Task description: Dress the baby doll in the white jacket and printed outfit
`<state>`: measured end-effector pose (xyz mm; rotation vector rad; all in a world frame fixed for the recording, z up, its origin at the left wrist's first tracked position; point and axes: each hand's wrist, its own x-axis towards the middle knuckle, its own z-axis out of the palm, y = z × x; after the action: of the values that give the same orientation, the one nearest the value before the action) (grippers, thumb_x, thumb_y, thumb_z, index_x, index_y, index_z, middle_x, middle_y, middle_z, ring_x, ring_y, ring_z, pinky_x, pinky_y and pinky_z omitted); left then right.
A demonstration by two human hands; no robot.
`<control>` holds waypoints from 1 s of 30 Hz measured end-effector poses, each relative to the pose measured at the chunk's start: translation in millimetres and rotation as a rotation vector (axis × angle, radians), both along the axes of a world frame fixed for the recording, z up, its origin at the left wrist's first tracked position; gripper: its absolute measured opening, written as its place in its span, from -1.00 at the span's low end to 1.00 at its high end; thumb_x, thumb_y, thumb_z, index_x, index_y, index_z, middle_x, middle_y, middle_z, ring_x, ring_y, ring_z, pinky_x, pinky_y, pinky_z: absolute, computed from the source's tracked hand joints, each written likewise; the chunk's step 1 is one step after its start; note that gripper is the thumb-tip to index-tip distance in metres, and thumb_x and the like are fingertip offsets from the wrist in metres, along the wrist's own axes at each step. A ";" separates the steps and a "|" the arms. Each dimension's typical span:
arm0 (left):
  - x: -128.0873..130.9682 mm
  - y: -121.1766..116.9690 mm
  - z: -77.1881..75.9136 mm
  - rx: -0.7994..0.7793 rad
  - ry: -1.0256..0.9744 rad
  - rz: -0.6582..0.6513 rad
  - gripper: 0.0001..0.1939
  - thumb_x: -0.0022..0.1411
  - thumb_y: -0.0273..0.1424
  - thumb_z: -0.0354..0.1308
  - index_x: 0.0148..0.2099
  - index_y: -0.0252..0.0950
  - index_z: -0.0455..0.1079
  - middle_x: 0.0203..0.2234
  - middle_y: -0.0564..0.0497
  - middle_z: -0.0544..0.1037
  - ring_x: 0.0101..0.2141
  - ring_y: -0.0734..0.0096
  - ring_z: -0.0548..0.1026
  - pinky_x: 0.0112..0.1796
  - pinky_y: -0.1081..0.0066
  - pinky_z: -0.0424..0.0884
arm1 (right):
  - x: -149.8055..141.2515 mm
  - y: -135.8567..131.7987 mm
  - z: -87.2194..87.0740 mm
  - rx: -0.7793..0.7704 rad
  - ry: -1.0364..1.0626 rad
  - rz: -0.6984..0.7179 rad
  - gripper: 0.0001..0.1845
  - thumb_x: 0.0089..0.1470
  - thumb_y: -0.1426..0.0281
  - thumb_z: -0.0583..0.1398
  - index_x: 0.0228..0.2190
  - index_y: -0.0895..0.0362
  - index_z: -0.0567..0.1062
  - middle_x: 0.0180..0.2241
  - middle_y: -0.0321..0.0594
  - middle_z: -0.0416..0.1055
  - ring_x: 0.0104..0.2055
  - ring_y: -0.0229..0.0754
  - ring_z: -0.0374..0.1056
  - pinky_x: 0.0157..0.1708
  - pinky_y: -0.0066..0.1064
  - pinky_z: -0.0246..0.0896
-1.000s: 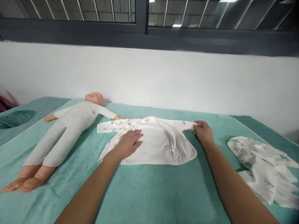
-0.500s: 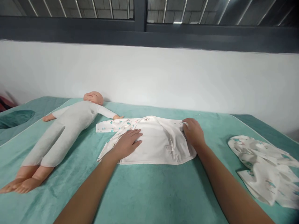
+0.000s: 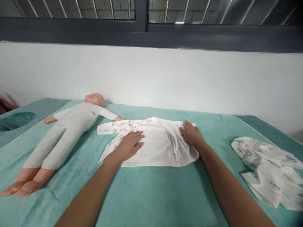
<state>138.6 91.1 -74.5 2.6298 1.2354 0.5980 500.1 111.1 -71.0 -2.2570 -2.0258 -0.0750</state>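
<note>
A small white baby shirt [image 3: 156,145] with a printed pattern lies spread on the teal towel-covered surface [image 3: 151,195]. My left hand [image 3: 129,145] rests flat and open on the shirt's left half. My right hand [image 3: 191,134] lies flat and open on the shirt's right side, over the folded-in right sleeve. The shirt's left sleeve [image 3: 111,127] still stretches out toward the doll.
A baby doll [image 3: 63,132] in a grey suit lies on its back at the left, one arm close to the shirt's sleeve. A crumpled patterned white garment [image 3: 267,167] sits at the right. A white wall runs along the far edge.
My right hand carried the shirt's right sleeve inward over the body and now presses flat on it. My left hand has stayed in place.
</note>
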 end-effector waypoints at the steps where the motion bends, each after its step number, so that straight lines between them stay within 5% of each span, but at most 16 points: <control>1: 0.1 -0.3 0.5 -0.001 -0.002 -0.002 -0.59 0.38 -0.18 -0.10 0.18 -0.15 0.32 0.22 0.03 0.32 0.22 0.31 0.25 0.26 0.13 0.07 | 1.8 -0.3 0.0 0.002 -0.001 -0.031 -0.40 0.31 0.16 -0.19 0.23 0.19 0.17 0.34 -0.06 -0.05 0.38 -0.05 -0.13 0.27 0.02 -0.15; 17: 0.4 -0.5 0.6 -0.017 0.010 0.008 -0.59 0.38 -0.18 -0.10 0.18 -0.14 0.32 0.23 0.04 0.31 0.23 0.32 0.23 0.27 0.13 0.06 | 6.8 -1.6 -7.1 0.148 -0.056 -0.015 -0.49 0.24 0.48 -0.16 0.15 0.21 0.28 0.26 -0.07 0.16 0.30 -0.08 0.06 0.27 0.02 -0.13; 22: 0.2 -0.3 0.9 -0.007 0.002 0.002 -0.59 0.38 -0.19 -0.10 0.18 -0.14 0.32 0.23 0.03 0.31 0.23 0.31 0.24 0.27 0.13 0.07 | 3.4 -6.4 9.2 0.259 0.127 -0.013 -0.49 0.16 0.53 -0.11 0.06 0.16 0.41 0.17 -0.11 0.30 0.24 -0.07 0.17 0.30 0.03 -0.21; 26: 1.7 -1.8 3.1 0.010 -0.021 0.014 -0.60 0.38 -0.20 -0.09 0.16 -0.15 0.34 0.21 0.01 0.34 0.20 0.28 0.27 0.24 0.13 0.13 | -36.8 -20.2 35.7 0.307 0.453 0.192 -0.53 0.23 0.29 -0.05 0.09 0.10 0.40 0.17 -0.18 0.31 0.21 -0.10 0.22 0.22 -0.22 0.08; 30: 5.1 -1.4 2.6 0.052 -0.012 0.038 -0.59 0.39 -0.20 -0.11 0.16 -0.17 0.34 0.21 -0.02 0.33 0.20 0.26 0.27 0.22 0.10 0.16 | -105.8 -22.8 38.2 0.051 0.494 0.418 -0.45 0.26 0.13 -0.05 0.17 0.07 0.31 0.21 -0.20 0.26 0.23 -0.09 0.18 0.24 -0.22 0.04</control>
<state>143.7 89.7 -71.9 2.6460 1.2856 0.6600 394.3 88.3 -32.8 -1.5675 -2.1139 0.4148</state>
